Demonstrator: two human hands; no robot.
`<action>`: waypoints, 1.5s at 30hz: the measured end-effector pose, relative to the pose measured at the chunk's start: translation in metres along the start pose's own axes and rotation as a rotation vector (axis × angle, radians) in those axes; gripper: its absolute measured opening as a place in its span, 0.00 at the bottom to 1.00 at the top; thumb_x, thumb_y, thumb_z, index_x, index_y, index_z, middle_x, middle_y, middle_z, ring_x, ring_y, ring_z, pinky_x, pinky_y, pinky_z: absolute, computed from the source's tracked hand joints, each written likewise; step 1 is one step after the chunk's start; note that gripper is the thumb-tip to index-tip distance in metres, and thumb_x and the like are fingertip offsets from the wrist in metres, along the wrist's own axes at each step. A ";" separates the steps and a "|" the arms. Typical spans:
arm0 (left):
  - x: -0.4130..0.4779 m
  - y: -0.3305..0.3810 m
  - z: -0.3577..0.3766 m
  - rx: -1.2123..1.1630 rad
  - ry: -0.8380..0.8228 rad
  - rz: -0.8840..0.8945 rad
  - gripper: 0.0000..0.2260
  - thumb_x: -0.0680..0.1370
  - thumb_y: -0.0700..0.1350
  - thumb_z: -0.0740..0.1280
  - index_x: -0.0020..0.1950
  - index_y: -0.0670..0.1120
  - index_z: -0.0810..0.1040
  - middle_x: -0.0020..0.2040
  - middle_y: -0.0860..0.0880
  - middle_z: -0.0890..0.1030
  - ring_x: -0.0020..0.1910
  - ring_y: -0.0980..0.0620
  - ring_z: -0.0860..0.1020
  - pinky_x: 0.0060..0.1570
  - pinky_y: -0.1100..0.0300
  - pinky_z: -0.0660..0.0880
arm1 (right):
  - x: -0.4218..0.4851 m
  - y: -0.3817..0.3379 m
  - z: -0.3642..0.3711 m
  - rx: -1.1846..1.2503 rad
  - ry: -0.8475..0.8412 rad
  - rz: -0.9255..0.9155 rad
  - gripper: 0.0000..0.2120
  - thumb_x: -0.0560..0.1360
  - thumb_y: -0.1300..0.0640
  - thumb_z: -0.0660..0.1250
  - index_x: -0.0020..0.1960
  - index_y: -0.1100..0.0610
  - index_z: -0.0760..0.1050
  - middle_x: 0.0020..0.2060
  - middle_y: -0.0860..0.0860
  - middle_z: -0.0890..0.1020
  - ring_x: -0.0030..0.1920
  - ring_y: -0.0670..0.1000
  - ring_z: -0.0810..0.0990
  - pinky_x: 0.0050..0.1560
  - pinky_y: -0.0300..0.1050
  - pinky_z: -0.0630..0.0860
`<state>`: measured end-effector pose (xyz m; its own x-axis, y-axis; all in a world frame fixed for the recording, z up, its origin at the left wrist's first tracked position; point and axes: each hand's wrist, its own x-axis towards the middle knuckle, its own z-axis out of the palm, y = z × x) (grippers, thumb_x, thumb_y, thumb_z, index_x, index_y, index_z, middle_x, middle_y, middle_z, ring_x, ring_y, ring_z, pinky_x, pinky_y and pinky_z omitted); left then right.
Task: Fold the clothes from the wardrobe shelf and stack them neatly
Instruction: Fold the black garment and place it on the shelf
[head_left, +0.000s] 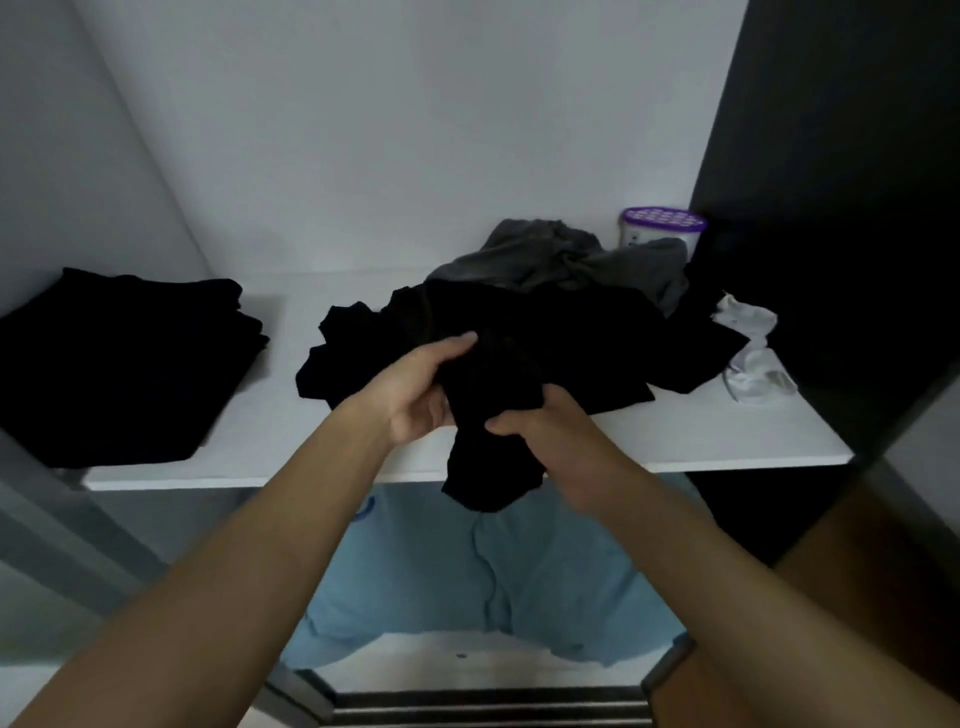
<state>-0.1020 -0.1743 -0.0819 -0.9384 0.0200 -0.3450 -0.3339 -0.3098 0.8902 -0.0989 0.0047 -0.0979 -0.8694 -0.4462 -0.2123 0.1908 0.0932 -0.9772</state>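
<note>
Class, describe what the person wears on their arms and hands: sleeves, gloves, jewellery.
No sleeves show: the left forearm and right forearm are uncovered to the frame edge. The left hand and right hand wear no gloves; no rings, watch or wristbands are visible.

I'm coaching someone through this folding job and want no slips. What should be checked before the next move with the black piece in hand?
1. Grip on the black garment: ok, the left hand and right hand both hold it.
2. Garment free of the unfolded pile: cannot tell, black lies against black.
3. Garment spread out for folding: not ok, it is bunched and hangs over the shelf front edge.
4. Bare shelf to lay it on: ok, some shows between the pile and the folded stack.
5. Folded stack tidy enough to receive it: ok.
</note>
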 end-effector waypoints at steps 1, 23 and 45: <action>-0.003 -0.007 0.012 0.034 0.070 0.005 0.12 0.81 0.45 0.66 0.60 0.40 0.79 0.49 0.44 0.85 0.44 0.48 0.85 0.39 0.56 0.81 | -0.013 0.008 -0.002 0.018 0.027 0.034 0.17 0.72 0.62 0.72 0.60 0.55 0.77 0.51 0.55 0.84 0.51 0.52 0.84 0.49 0.45 0.81; -0.260 -0.162 -0.095 0.263 0.027 0.022 0.04 0.78 0.42 0.66 0.49 0.48 0.81 0.41 0.49 0.85 0.42 0.50 0.84 0.47 0.51 0.81 | -0.275 0.070 0.156 0.163 0.177 -0.025 0.26 0.66 0.66 0.69 0.63 0.58 0.75 0.54 0.57 0.85 0.53 0.54 0.85 0.47 0.44 0.82; -0.350 -0.214 -0.045 0.546 -0.421 0.177 0.09 0.76 0.45 0.72 0.55 0.46 0.78 0.43 0.55 0.82 0.43 0.59 0.79 0.46 0.65 0.76 | -0.307 -0.007 0.159 0.781 0.215 -0.086 0.15 0.80 0.67 0.62 0.65 0.70 0.73 0.63 0.66 0.78 0.58 0.62 0.81 0.55 0.53 0.81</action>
<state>0.3023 -0.1578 -0.1654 -0.9005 0.4133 -0.1353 -0.0668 0.1760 0.9821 0.2389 -0.0002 -0.0253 -0.9488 -0.2354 -0.2104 0.3132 -0.6164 -0.7224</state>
